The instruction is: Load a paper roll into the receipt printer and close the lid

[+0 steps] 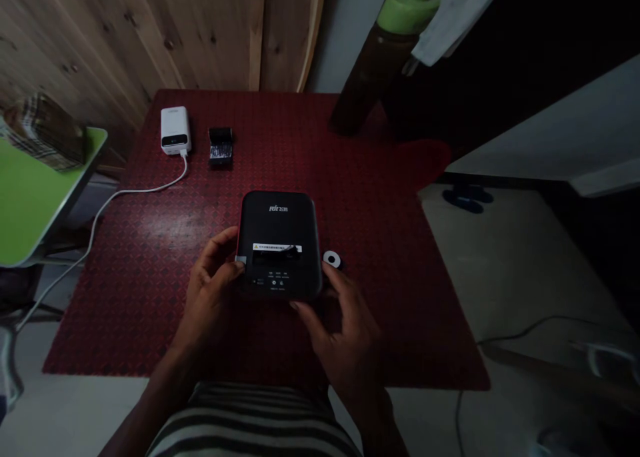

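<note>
A small black printer [280, 224] with rounded corners, white lettering and a warning sticker over its slot is at the middle of the red table. My left hand [213, 287] grips its left side, the thumb on a grey tab at the edge. On the lower right corner, my right hand [343, 317] holds the printer with thumb at the front edge and fingers along the side. A white ring-shaped roll [332, 260] lies just beyond my right fingertips. Whether the printer rests on the table or is slightly lifted, I cannot tell.
The red patterned table [395, 277] carries a white power bank [175, 130] with a cable, a small black roll [221, 147] and a tall green-capped bottle [373, 64]. A green table [30, 200] with a plaid bag [47, 130] stands left. Dark slippers [467, 197] lie on the floor.
</note>
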Available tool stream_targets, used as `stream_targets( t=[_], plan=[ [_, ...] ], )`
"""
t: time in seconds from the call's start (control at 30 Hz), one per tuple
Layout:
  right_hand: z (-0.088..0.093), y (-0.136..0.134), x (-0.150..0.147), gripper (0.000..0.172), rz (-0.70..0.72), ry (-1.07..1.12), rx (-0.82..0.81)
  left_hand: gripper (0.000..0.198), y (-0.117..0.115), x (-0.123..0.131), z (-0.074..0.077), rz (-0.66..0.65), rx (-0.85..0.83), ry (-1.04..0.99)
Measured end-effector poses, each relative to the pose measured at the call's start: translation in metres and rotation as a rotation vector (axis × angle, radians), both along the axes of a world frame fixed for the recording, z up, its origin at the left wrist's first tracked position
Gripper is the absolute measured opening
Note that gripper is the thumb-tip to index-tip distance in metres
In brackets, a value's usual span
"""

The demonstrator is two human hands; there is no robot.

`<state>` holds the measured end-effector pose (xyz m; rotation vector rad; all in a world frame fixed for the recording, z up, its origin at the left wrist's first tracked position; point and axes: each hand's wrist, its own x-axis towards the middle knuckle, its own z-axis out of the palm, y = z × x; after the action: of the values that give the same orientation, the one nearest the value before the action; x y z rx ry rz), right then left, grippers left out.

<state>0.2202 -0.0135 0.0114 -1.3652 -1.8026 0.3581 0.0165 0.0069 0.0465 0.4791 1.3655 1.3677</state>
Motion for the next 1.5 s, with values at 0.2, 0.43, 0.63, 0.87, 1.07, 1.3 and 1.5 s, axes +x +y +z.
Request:
stream_targets(
  t=[0.2,0.43,0.63,0.87,1.07,1.3,1.5],
  plan=[
    [0.0,0.001,0.002,0.047,0.011,-0.007,0.026,0.063,0.002,0.003,0.004,0.026,-0.025,-0.018],
    [-0.003,0.003,0.001,0.047,0.01,0.008,0.063,0.057,-0.002,0.001,-0.009,-0.029,0.044,0.056],
    [0.027,0.015,0.016,0.039,0.017,0.001,0.071,0.046,-0.005,-0.002,-0.014,-0.07,0.137,0.217],
    [0.051,0.092,-0.012,0.039,0.311,-0.256,0.053,0.051,-0.007,-0.004,-0.032,-0.078,0.33,0.42],
    [0.056,0.119,-0.044,0.031,0.406,-0.622,-0.132,0.049,-0.009,-0.005,-0.043,-0.079,0.35,0.467],
    [0.072,0.132,-0.062,0.037,0.409,-0.923,-0.221,0.052,-0.009,-0.005,-0.041,-0.088,0.322,0.398],
    [0.074,0.134,-0.076,0.04,0.401,-1.007,-0.239,0.05,-0.009,-0.005,-0.045,-0.097,0.334,0.426]
  ],
)
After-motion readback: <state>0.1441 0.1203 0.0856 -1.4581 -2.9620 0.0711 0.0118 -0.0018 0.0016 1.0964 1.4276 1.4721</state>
